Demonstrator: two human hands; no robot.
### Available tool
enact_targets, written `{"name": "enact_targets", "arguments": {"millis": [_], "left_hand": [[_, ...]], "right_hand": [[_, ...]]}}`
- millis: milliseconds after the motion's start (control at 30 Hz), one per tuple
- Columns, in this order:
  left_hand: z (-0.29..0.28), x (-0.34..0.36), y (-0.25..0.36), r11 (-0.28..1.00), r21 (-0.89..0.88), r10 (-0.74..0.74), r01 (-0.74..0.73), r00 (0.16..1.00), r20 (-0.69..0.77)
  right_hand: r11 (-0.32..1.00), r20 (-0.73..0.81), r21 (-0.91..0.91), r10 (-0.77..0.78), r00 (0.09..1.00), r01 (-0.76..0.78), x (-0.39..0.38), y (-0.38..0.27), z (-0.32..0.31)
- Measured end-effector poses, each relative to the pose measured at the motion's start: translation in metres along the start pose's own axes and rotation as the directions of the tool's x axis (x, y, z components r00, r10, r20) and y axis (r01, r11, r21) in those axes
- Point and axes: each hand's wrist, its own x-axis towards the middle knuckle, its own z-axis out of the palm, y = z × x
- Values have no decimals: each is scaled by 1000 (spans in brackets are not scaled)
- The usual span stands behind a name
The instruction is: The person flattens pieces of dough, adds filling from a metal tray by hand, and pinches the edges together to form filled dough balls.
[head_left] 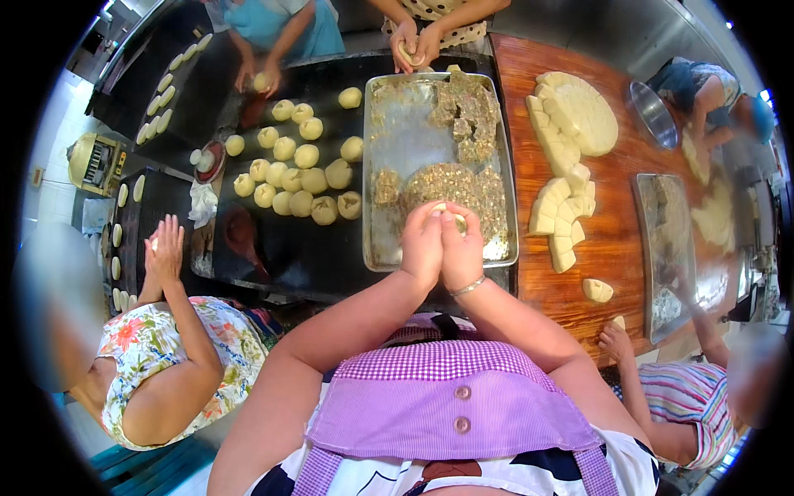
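Observation:
My left hand [421,243] and my right hand [462,248] are pressed together over the near edge of a metal tray [397,149]. Their fingers close round a small piece of pale dough [442,207], which shows only in slivers between the thumbs and fingers. Just beyond my fingertips lies a mound of brown, speckled, crumbly filling [447,183]. More of this filling, broken into chunks, fills the tray's far right corner. To the left, several round dough balls [284,149] sit in loose rows on a black surface [331,248].
A wooden table [616,240] on the right carries a flat dough slab [583,112], cut dough pieces [558,215], a steel bowl [653,114] and another tray [666,248]. Co-workers stand all round, several handling dough. Ovals of dough lie on dark trays [186,91] at far left.

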Motion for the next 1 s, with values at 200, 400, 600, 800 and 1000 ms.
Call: {"name": "enact_targets", "arguments": {"millis": [200,400,600,800,1000], "left_hand": [[5,-15,37,759,-623,-146,189,982,120],[12,-25,43,840,-526,-129,131,991,41],[10,-14,31,996,-74,-44,44,999,3],[1,-3,38,861,-506,-34,46,999,32],[2,-18,33,891,-453,4,15,999,41]], "right_hand": [[998,52,-2,-60,997,60,8,-11,2],[993,101,115,-5,995,-7,11,-17,-7],[998,37,-38,-44,998,46,5,-10,0],[988,76,155,-25,997,13,6,-21,7],[982,265,132,100,959,-139,9,-29,-13]]}}
